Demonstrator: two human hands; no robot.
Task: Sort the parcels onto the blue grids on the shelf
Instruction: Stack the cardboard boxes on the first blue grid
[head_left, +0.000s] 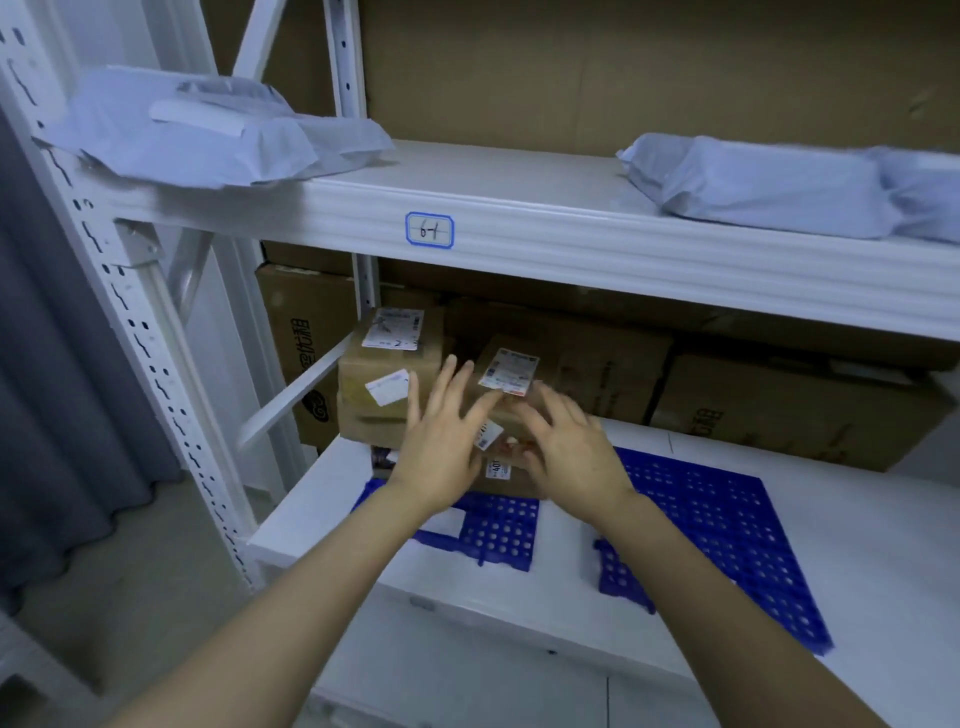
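Parcels (374, 364) in brown cardboard are sitting stacked directly beyond the 2 hands, on the far end of the left blue grid (509, 530), whose near end is showing just below the left wrist. The left hand (441, 457) is reaching toward the stack with fingers spread apart and straight, gripping nothing. The right hand (571, 457), just beside it, is likewise hanging with fingers apart and lightly bent in front of a labelled box. Whether either hand is touching the cardboard I cannot tell. The right blue grid (727, 519) is lying bare just right of the right hand. Large cartons (779, 410) are standing beyond the right hand, at the back. Above both hands, the white shelf (571, 223) is carrying a tag reading 6-1 (429, 229) and grey mailer bags (197, 135) at each end.
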